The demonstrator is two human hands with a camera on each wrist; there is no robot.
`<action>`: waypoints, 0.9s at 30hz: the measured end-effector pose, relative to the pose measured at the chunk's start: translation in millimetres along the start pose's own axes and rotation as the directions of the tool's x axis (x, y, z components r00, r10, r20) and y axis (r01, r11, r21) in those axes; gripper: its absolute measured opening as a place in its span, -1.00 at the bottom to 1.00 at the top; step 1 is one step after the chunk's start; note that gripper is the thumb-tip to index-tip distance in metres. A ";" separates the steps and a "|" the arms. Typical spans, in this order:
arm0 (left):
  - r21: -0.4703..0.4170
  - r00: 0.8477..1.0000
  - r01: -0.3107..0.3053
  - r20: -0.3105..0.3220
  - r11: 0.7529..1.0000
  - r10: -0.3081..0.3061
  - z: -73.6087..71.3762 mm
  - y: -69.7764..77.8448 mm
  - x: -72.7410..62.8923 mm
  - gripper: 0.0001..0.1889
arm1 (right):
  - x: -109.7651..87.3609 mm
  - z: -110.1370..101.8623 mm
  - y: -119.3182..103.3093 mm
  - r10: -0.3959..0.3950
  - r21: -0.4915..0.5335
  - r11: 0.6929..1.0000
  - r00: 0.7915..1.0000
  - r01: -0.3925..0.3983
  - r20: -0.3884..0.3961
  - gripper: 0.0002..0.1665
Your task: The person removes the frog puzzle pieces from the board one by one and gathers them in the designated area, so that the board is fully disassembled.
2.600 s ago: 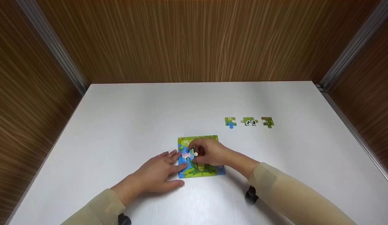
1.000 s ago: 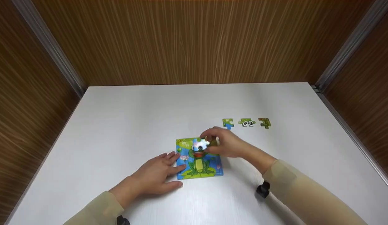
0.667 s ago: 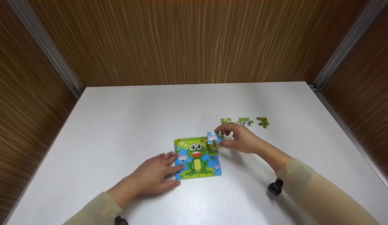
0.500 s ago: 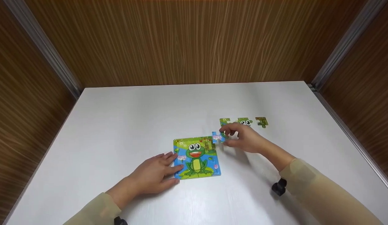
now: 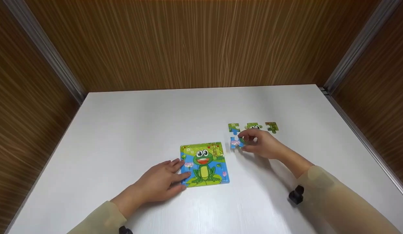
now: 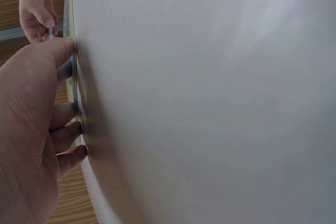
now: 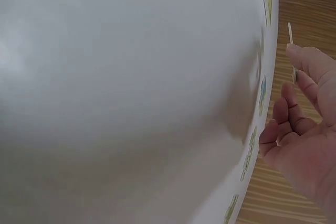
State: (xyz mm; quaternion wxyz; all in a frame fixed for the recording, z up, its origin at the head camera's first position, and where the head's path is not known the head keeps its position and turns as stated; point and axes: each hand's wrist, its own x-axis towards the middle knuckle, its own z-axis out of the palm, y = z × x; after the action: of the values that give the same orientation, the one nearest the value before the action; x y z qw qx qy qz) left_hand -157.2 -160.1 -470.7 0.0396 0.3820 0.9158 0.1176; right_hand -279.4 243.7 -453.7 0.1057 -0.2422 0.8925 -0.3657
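Note:
In the head view, a square puzzle board with a frog picture lies on the white table. My left hand rests at its left edge, fingers fairly straight, two fingertips over the border. Right of the board, my right hand pinches a blue puzzle piece with a pink flower between thumb and fingers. The right wrist view shows that puzzle piece edge-on, raised off the table, with the other fingers of my right hand loosely bent. My left hand touches the board's edge in the left wrist view.
Behind the held piece lie three loose pieces in a row: a green-and-blue piece, a piece with frog eyes, partly hidden by my right hand, and a brown-green piece. Wood-grain panels close off the table's back and sides.
My right hand has lifted the flower piece off the board's left part and carried it right, to just in front of the loose pieces. My left hand has stayed at the board's edge.

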 end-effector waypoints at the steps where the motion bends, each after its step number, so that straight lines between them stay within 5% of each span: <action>1: 0.000 1.000 -0.001 -0.001 1.000 0.001 0.2 -0.1 0.0 -0.49 | 0.0 -0.2 1.3 0.012 0.000 1.000 1.000 -0.012 0.000 -0.52; 27: -0.016 1.000 0.008 -0.005 1.000 -0.008 0.7 0.6 -0.3 -0.50 | 3.3 7.4 13.3 0.091 -0.035 0.995 0.996 -0.091 0.012 -0.54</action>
State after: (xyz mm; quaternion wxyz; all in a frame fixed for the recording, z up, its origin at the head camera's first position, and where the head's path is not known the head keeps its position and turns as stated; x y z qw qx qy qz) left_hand -156.4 -159.8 -471.3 0.0408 0.3776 0.9165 0.1257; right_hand -284.3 245.8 -468.4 0.1239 -0.2056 0.9080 -0.3434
